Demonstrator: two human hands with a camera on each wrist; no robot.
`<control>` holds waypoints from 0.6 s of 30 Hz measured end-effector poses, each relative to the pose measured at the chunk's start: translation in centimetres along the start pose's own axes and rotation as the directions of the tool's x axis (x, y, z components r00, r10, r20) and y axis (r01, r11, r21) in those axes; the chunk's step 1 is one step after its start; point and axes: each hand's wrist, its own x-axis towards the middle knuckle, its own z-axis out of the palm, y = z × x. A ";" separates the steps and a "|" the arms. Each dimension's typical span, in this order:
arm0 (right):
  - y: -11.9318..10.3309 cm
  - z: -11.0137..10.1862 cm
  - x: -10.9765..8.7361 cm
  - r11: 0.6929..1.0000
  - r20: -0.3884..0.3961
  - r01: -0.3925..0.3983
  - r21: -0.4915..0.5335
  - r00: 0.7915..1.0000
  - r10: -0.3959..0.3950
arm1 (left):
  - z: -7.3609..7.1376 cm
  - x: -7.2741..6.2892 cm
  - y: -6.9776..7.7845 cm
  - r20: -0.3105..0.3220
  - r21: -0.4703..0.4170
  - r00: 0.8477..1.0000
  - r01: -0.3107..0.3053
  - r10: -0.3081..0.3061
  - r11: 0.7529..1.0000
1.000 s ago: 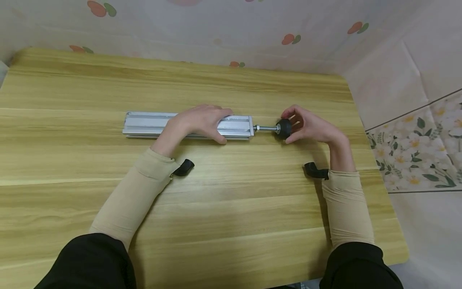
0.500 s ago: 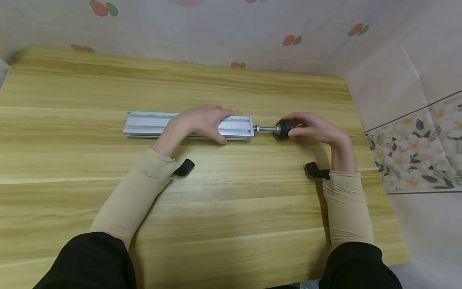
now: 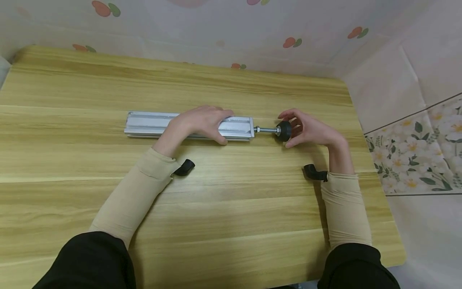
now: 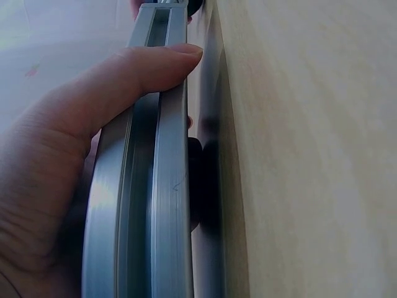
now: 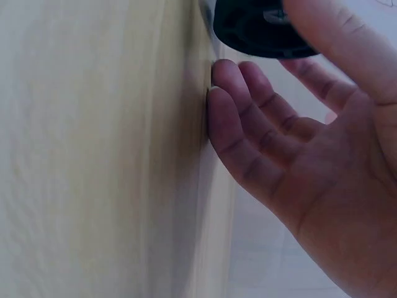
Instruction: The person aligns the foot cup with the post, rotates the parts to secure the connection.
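A length of silver aluminium profile (image 3: 236, 126) lies crosswise on the wooden table. My left hand (image 3: 202, 122) grips it from above near its right half, with the thumb (image 4: 155, 68) across the slotted near side in the left wrist view. From the profile's right end plate a threaded rod with a nut (image 3: 266, 129) sticks out, carrying a round black levelling foot (image 3: 284, 131). My right hand (image 3: 312, 128) stands around this foot, index finger beyond it and thumb on the near side, apparently loose. In the right wrist view, the foot's hollow underside (image 5: 267, 28) shows beside the lightly bent fingers.
The wooden table (image 3: 231, 216) extends on all sides of the profile. A patterned cloth wall (image 3: 202, 32) closes off the back and right. A black wrist-camera mount (image 3: 185, 167) juts from the left sleeve, another black mount (image 3: 315, 172) from the right.
Half a second ago my right fingers were pinching the foot, wrist turned; now they are spread around it again, as one second ago. My left hand and the profile stay nearly still.
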 end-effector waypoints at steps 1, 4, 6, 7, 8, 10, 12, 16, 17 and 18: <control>-0.1 0.1 0.1 1.000 -0.004 -0.006 0.002 1.000 0.006 | 0.0 0.0 0.0 0.000 0.000 1.000 0.000 0.000 1.000; -0.3 0.2 0.1 1.000 -0.020 -0.016 -0.008 1.000 0.015 | 0.0 0.0 0.0 -0.002 0.001 1.000 0.003 -0.003 1.000; -0.4 0.2 0.1 1.000 -0.026 -0.018 -0.014 1.000 0.017 | 0.0 0.0 0.0 -0.002 0.001 1.000 0.006 -0.006 1.000; -0.4 0.1 0.1 1.000 -0.027 -0.020 -0.015 0.999 0.019 | 0.0 0.0 0.0 -0.003 0.002 1.000 0.007 -0.007 1.000; -0.4 0.1 0.1 1.000 -0.030 -0.020 -0.018 0.999 0.020 | 0.0 0.0 0.0 -0.003 0.002 1.000 0.008 -0.008 1.000; -0.3 0.0 0.0 0.999 -0.037 -0.025 -0.026 0.999 0.024 | 0.0 0.0 0.1 -0.003 0.002 1.000 0.007 -0.007 1.000; -0.3 -0.1 -0.1 0.999 -0.043 -0.035 -0.033 0.999 0.033 | 0.0 0.0 0.1 -0.004 0.002 1.000 0.006 -0.006 1.000; -0.2 -0.3 -0.4 0.998 -0.045 -0.041 -0.057 0.998 0.038 | 0.0 0.0 0.1 -0.005 0.004 1.000 0.006 -0.006 1.000; -0.1 -0.4 -0.5 0.997 -0.042 -0.038 -0.062 0.998 0.035 | 0.0 0.1 0.1 -0.005 0.004 1.000 0.006 -0.006 1.000; -0.1 -0.4 -0.6 0.997 -0.039 -0.030 -0.073 0.999 0.027 | 0.0 0.1 0.1 -0.006 0.005 1.000 0.006 -0.006 1.000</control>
